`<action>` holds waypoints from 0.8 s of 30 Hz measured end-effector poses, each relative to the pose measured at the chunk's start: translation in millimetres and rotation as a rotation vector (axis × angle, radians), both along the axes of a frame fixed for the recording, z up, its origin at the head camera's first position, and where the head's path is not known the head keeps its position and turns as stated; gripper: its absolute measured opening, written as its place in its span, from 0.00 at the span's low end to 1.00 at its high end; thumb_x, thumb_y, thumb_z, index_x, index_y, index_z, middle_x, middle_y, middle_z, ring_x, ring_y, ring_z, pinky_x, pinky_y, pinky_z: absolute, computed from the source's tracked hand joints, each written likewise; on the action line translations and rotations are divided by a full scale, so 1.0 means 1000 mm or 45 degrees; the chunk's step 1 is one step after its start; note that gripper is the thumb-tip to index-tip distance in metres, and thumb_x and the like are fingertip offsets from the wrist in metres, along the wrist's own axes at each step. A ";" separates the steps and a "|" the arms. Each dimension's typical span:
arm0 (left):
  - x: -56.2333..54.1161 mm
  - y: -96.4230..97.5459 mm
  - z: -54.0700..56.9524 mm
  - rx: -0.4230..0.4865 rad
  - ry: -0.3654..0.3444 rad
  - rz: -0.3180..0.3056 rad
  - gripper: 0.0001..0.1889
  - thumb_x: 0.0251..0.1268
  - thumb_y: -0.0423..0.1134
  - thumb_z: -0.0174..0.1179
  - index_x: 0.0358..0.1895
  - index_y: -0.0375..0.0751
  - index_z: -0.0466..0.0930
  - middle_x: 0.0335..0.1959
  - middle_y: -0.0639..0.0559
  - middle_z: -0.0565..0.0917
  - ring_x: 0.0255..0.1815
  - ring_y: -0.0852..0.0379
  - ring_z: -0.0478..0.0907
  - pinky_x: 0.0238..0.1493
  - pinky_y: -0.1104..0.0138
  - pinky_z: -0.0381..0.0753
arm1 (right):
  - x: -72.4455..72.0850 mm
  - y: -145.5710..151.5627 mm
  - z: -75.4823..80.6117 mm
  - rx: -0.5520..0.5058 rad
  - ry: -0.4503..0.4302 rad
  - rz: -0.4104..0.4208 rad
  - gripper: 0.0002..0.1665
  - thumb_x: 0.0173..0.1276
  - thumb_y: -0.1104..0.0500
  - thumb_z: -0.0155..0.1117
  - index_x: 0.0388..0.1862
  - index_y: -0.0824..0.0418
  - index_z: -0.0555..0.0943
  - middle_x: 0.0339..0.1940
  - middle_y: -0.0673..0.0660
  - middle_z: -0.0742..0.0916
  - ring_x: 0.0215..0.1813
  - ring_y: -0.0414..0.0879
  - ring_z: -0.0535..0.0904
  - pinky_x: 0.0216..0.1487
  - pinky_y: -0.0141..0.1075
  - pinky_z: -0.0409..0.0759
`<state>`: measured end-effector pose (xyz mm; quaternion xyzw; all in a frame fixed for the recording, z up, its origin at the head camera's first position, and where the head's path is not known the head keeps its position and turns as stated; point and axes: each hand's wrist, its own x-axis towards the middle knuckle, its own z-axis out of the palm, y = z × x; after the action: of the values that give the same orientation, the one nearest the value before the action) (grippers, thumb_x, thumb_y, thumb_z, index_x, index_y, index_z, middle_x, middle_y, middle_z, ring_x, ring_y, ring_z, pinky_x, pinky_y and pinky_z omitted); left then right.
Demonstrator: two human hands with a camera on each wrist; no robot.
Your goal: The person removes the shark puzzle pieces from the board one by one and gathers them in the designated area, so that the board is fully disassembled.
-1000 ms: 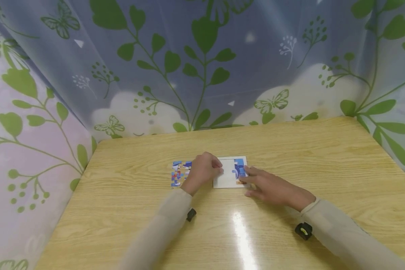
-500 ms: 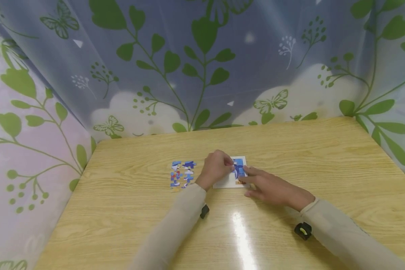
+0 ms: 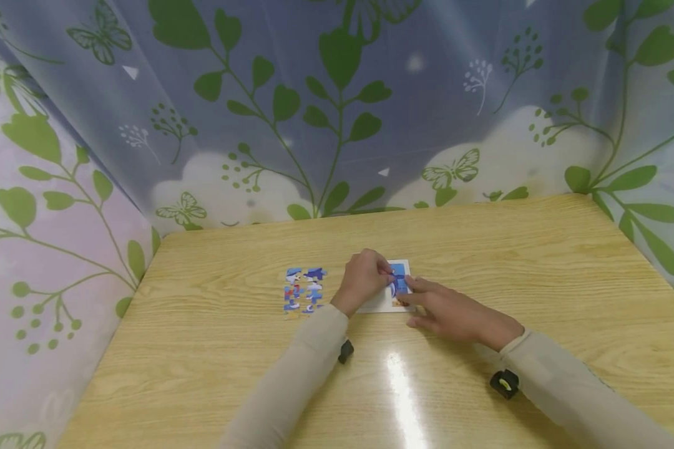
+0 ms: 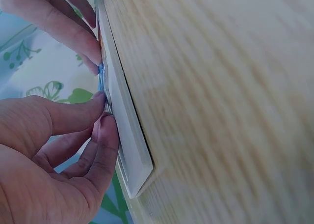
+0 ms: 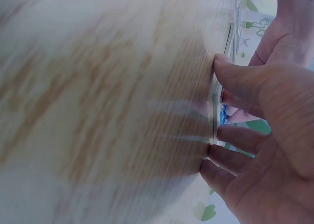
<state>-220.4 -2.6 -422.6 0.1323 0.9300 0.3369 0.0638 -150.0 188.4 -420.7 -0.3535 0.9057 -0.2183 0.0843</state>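
A white puzzle board [image 3: 377, 305] lies on the table, with a strip of joined blue puzzle pieces [image 3: 399, 287] along its right side. Above its middle, my left hand [image 3: 364, 279] pinches a small puzzle piece between thumb and index finger, at the left edge of that strip. The fingers mostly hide the piece; the left wrist view shows the fingertips [image 4: 109, 128] right at the board. My right hand [image 3: 446, 310] rests with extended fingers at the board's right edge, some fingertips touching the pieces. In the right wrist view its thumb [image 5: 235, 74] meets the near edge.
Left of the board lies a group of loose puzzle pieces [image 3: 313, 274], blue, white, red and yellow, in rough columns. Wood-grain table [image 3: 213, 349] surrounds everything. A patterned curtain [image 3: 292, 156] hangs behind the far edge. Black wrist devices [image 3: 504, 383] sit under the sleeves.
My left hand has moved right, from the board's left edge to the joined strip, uncovering the loose pieces. The right hand has stayed in place.
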 end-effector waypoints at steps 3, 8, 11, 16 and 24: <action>0.001 0.000 0.001 0.008 0.003 0.014 0.03 0.59 0.34 0.74 0.35 0.40 0.90 0.29 0.53 0.88 0.29 0.62 0.80 0.33 0.72 0.78 | 0.000 0.000 0.000 0.004 0.002 -0.004 0.28 0.74 0.58 0.65 0.68 0.72 0.75 0.73 0.78 0.67 0.74 0.72 0.62 0.68 0.60 0.67; 0.002 0.000 0.003 0.031 0.009 0.038 0.02 0.61 0.35 0.73 0.34 0.40 0.91 0.28 0.54 0.88 0.29 0.62 0.80 0.34 0.71 0.78 | 0.000 0.000 0.000 0.010 0.006 -0.005 0.28 0.74 0.58 0.65 0.68 0.71 0.75 0.73 0.78 0.67 0.74 0.71 0.62 0.69 0.60 0.67; 0.002 -0.001 0.003 0.053 0.002 0.049 0.02 0.61 0.35 0.73 0.34 0.40 0.91 0.28 0.53 0.88 0.29 0.62 0.81 0.34 0.71 0.79 | 0.000 0.000 0.000 0.011 0.007 -0.005 0.28 0.75 0.58 0.64 0.68 0.71 0.75 0.73 0.77 0.67 0.74 0.71 0.62 0.69 0.60 0.67; 0.004 -0.004 0.005 0.096 -0.035 0.073 0.03 0.62 0.36 0.72 0.34 0.39 0.90 0.30 0.53 0.88 0.30 0.60 0.81 0.34 0.69 0.80 | 0.000 0.000 0.000 0.014 0.009 -0.010 0.29 0.74 0.57 0.65 0.68 0.71 0.74 0.74 0.77 0.66 0.74 0.71 0.62 0.69 0.60 0.67; 0.005 -0.021 0.006 0.127 -0.019 0.070 0.04 0.62 0.35 0.72 0.33 0.38 0.89 0.31 0.50 0.88 0.30 0.58 0.80 0.34 0.67 0.80 | 0.001 -0.001 0.000 0.016 -0.003 -0.023 0.28 0.74 0.57 0.65 0.68 0.71 0.75 0.73 0.77 0.66 0.75 0.71 0.62 0.69 0.60 0.67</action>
<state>-215.2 -24.0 -417.0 0.1071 0.9149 0.3854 0.0547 -149.4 187.8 -421.0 -0.3443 0.9102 -0.2138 0.0857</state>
